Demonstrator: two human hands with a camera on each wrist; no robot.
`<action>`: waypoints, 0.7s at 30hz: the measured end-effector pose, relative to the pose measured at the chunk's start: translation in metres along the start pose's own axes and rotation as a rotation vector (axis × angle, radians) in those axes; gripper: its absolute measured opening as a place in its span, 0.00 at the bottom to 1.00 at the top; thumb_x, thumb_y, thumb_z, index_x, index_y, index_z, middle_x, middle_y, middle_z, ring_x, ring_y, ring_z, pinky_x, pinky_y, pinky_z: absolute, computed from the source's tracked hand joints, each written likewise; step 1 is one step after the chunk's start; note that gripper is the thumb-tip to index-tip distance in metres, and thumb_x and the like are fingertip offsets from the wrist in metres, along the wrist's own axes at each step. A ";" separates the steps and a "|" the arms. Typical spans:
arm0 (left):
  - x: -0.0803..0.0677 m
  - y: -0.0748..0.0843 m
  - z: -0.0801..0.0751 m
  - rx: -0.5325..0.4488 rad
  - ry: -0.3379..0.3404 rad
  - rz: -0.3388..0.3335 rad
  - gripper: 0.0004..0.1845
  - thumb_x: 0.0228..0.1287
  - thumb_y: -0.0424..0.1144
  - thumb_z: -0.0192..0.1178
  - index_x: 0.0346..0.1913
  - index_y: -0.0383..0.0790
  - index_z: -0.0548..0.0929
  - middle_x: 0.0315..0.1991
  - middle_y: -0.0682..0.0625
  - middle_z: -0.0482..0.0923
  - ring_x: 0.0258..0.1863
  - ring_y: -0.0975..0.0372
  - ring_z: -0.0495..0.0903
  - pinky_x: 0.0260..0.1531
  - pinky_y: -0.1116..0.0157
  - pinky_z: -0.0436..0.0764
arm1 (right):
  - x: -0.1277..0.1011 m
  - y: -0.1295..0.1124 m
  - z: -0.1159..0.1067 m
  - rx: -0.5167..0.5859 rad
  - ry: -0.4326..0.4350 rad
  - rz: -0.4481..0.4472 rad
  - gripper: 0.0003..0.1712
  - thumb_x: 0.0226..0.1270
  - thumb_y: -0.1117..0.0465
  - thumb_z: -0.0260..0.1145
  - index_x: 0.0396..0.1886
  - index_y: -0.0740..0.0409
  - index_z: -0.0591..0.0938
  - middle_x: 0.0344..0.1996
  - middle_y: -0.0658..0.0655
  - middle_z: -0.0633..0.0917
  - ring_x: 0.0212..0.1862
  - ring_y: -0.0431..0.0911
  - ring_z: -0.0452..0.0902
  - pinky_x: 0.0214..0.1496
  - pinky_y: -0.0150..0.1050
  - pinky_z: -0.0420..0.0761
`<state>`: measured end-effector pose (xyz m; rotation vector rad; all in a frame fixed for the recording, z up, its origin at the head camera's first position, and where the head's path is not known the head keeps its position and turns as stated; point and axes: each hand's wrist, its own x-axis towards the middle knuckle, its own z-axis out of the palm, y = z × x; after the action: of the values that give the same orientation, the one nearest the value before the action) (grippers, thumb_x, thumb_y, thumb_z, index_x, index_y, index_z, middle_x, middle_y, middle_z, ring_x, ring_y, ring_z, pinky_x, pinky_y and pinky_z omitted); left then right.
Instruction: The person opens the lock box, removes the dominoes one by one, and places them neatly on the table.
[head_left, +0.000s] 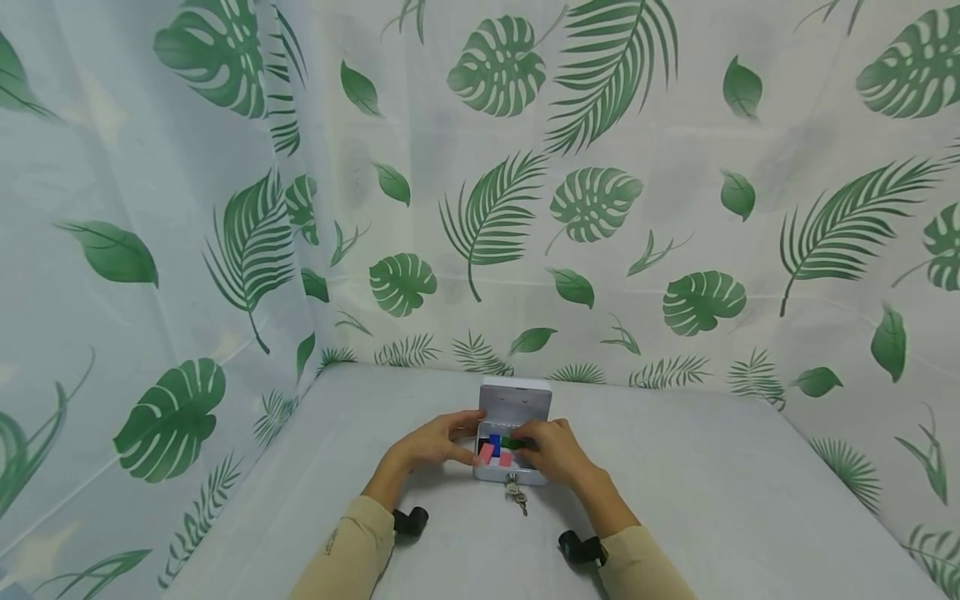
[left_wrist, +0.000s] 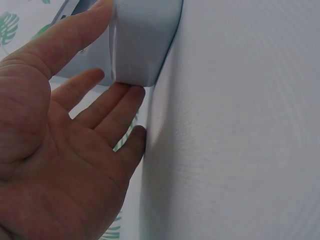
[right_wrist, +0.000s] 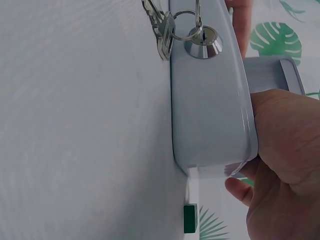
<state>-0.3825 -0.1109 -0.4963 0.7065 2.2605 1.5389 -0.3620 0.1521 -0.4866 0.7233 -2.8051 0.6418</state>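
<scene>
A small light-grey cash box (head_left: pixel 491 475) stands on the table with its lid (head_left: pixel 516 404) raised. My left hand (head_left: pixel 433 442) rests against the box's left side, thumb at the rim and the other fingers fairly straight along the wall. Inside lie a blue block (head_left: pixel 495 446), pink blocks (head_left: pixel 487 453) and a dark piece beside them. My right hand (head_left: pixel 557 448) reaches over the right rim and pinches a green block (head_left: pixel 511 443) above the others. In the right wrist view, the box wall hides most of those fingertips.
Keys (head_left: pixel 517 496) on a ring hang from the front lock (right_wrist: pixel 204 42). Another green block (right_wrist: pixel 190 218) lies on the table past the box's right end. The white table (head_left: pixel 712 483) reaches back to a leaf-patterned curtain (head_left: pixel 637 250).
</scene>
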 end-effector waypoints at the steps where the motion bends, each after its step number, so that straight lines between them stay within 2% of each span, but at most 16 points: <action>1: 0.000 0.000 0.000 -0.001 0.000 0.001 0.49 0.58 0.39 0.78 0.81 0.46 0.64 0.79 0.48 0.65 0.78 0.49 0.66 0.78 0.43 0.61 | 0.000 0.000 0.001 -0.002 -0.003 0.003 0.13 0.65 0.64 0.76 0.49 0.56 0.91 0.46 0.53 0.92 0.53 0.50 0.85 0.63 0.57 0.70; 8: -0.002 0.002 0.001 -0.002 0.002 0.005 0.49 0.58 0.39 0.78 0.81 0.46 0.64 0.79 0.48 0.66 0.78 0.50 0.66 0.78 0.44 0.61 | 0.000 0.000 0.002 0.000 -0.017 0.009 0.09 0.65 0.65 0.75 0.45 0.55 0.92 0.43 0.52 0.92 0.51 0.50 0.85 0.62 0.59 0.72; 21: -0.001 0.001 0.001 -0.007 0.004 0.005 0.49 0.58 0.39 0.78 0.81 0.46 0.64 0.79 0.48 0.65 0.78 0.50 0.66 0.79 0.43 0.60 | -0.001 -0.004 0.001 -0.019 -0.006 0.005 0.06 0.63 0.66 0.75 0.39 0.55 0.93 0.39 0.50 0.92 0.47 0.48 0.85 0.56 0.54 0.73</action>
<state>-0.3807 -0.1108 -0.4959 0.7075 2.2568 1.5513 -0.3589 0.1489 -0.4862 0.7166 -2.8157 0.6144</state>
